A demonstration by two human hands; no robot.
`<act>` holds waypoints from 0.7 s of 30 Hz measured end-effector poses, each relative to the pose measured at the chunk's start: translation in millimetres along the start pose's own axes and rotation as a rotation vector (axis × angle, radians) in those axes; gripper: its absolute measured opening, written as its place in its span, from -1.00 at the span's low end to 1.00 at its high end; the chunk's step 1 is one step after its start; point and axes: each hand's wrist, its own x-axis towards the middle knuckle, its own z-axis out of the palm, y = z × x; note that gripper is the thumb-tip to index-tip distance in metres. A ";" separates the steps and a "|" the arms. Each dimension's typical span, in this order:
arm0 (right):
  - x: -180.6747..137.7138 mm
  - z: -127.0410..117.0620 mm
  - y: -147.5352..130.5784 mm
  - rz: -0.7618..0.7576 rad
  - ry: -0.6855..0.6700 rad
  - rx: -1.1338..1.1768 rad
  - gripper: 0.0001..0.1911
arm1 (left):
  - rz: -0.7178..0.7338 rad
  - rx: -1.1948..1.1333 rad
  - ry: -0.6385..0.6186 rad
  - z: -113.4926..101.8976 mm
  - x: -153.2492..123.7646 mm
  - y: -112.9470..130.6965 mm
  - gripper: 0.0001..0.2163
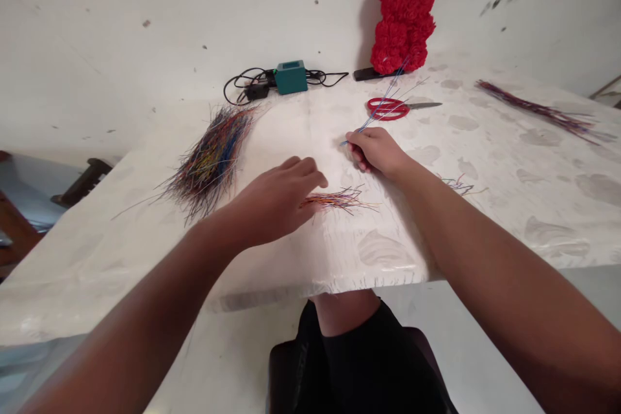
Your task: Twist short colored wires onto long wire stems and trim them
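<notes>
My right hand (pixel 373 150) is closed in a pinch on a few thin blue wires (pixel 372 118). Their long ends fan up and away over the scissors, and short tips poke out left of the fingers. My left hand (pixel 288 197) hovers low over the table, fingers loosely bent and apart, with nothing visible in them. Beside its thumb lies a small bunch of mixed-colour wires (pixel 342 199), partly hidden by the hand. Red-handled scissors (pixel 388 108) rest beyond my right hand, blades pointing right.
A large heap of multicoloured wires (pixel 211 162) lies at left, a long bundle (pixel 541 110) at right. Short wire scraps (pixel 458 185) sit by my right forearm. Along the wall are a teal box (pixel 291 77) with black cables, a dark flat object (pixel 366 74) and a red ruffled decoration (pixel 405 19).
</notes>
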 end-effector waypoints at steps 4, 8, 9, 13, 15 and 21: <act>1.5 -0.2 1.7 -0.008 -0.012 -0.002 -0.64 | -0.237 0.031 -0.104 2.5 -38.6 -3.7 -0.82; 1.6 -0.2 1.8 -0.010 -0.003 0.003 -0.65 | -0.334 -0.053 -0.122 20.7 -55.3 -2.9 -0.84; 1.3 -0.1 1.5 -0.010 0.000 0.005 -0.65 | -0.338 -0.062 -0.103 24.1 -55.4 -1.7 -0.83; -0.1 0.5 0.0 0.006 0.002 0.016 -0.65 | -0.308 -0.050 -0.088 26.9 -54.3 -1.0 -0.82; -0.1 0.5 -0.3 0.014 0.003 0.015 -0.66 | -0.305 -0.039 -0.105 22.7 -58.2 -5.5 -0.81; 2.4 0.0 1.9 -0.007 -0.008 0.005 -0.65 | -0.338 0.009 -0.054 -4.4 -69.0 -22.6 -0.83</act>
